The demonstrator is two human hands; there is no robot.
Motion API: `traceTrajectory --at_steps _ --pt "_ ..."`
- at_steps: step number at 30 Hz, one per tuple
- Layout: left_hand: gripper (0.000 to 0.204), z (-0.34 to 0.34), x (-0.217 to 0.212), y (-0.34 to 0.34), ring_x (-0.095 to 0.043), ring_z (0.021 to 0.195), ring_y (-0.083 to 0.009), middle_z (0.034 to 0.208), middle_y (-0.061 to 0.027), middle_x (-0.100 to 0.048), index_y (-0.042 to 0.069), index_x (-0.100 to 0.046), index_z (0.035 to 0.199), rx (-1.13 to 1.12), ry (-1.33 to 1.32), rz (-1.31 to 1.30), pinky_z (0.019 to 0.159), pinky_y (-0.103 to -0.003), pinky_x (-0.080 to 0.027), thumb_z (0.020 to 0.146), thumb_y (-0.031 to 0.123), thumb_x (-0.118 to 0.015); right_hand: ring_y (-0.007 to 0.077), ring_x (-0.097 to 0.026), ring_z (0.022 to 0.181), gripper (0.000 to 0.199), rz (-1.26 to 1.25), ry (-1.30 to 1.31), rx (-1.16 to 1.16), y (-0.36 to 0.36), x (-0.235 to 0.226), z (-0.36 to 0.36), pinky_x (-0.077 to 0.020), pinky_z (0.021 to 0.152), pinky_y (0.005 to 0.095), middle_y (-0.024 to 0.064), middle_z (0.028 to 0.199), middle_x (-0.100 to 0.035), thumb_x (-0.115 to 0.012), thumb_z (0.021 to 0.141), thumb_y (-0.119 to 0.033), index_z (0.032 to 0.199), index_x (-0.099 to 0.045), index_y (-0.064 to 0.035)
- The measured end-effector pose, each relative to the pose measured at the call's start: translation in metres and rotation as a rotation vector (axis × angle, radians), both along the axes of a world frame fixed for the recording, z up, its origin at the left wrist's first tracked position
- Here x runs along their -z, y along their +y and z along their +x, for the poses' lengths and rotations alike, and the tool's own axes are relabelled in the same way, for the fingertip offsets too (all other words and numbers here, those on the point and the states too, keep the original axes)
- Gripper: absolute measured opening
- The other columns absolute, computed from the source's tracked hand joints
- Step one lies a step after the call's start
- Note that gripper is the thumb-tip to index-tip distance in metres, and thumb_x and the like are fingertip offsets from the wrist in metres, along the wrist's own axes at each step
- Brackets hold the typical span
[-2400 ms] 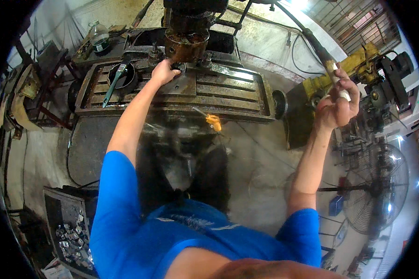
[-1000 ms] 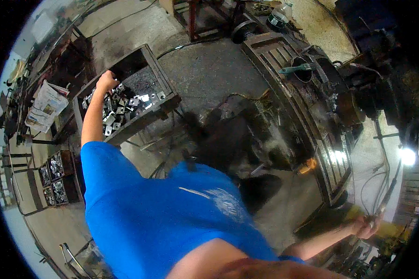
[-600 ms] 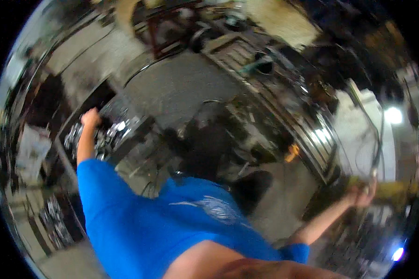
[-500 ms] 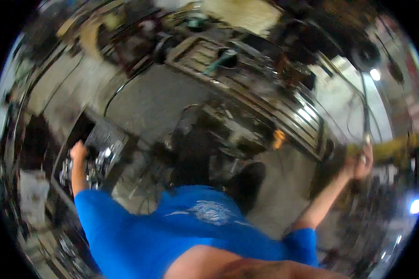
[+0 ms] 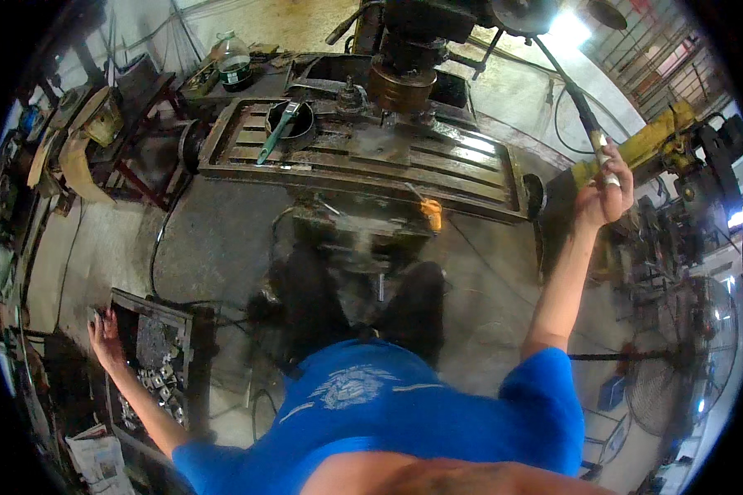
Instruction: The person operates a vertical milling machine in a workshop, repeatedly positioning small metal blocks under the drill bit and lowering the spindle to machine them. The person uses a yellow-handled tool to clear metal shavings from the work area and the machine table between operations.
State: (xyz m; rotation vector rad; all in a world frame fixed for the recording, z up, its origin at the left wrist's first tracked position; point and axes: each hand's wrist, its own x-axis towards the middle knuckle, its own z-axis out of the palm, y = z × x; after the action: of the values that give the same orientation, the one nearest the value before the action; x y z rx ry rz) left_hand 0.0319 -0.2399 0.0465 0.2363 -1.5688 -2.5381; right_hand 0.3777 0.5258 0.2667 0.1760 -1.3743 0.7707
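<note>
My right hand is raised at the right with its fingers wrapped round the pale grip of a long dark machine lever. At the lower left, my left hand is beside the far left edge of a dark metal tray. Its fingers are curled, and a small dark thing seems to show at the tips, too small to name. Small shiny metal parts lie heaped in the tray. Ahead, the machine's spindle head hangs over a slotted metal table.
A green-handled brush rests across a black pot on the slotted table. Below its front edge hangs an orange object. A large bottle stands behind at the left. A round fan is at the right.
My view has turned, and the machine sits higher and further left. My left hand has moved from over the tray to its left edge. My right hand still grips the lever.
</note>
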Motion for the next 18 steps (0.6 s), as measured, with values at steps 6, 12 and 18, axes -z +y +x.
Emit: traceTrajectory --at_steps 6,12,18 --pt "0.027 -0.079 0.008 0.070 -0.059 0.077 -0.0220 0.091 -0.0076 -0.058 0.002 -0.052 0.102 0.313 0.061 0.168 0.080 -0.037 -0.047 0.085 0.022 -0.056 0.0326 -0.055 0.089 0.029 -0.017 -0.006 -0.022 0.004 -0.013 0.000 -0.0334 0.093 0.0474 0.0156 0.072 -0.054 -0.041 0.054 -0.007 0.074 -0.056 0.0072" --pt "0.036 -0.092 0.022 0.198 -0.052 0.044 -0.0148 0.076 -0.0106 -0.056 -0.006 -0.047 0.110 0.233 0.004 -0.607 0.039 -0.026 -0.043 0.082 0.012 -0.058 0.0318 -0.056 0.089 0.027 0.022 -0.065 0.050 0.000 -0.039 0.000 -0.0329 0.096 0.0508 0.0191 0.078 -0.057 -0.042 0.057 -0.008 0.074 -0.056 0.0073" --pt "0.019 -0.091 0.041 0.219 -0.049 0.040 -0.0132 0.057 -0.0031 -0.050 0.000 -0.056 0.083 0.463 -0.019 -0.543 0.035 -0.028 -0.040 0.084 0.019 -0.055 0.0301 -0.057 0.084 0.028 0.188 -0.128 0.127 0.020 -0.076 0.011 -0.0359 0.094 0.0528 0.0201 0.080 -0.058 -0.042 0.062 -0.009 0.076 -0.055 0.0116"
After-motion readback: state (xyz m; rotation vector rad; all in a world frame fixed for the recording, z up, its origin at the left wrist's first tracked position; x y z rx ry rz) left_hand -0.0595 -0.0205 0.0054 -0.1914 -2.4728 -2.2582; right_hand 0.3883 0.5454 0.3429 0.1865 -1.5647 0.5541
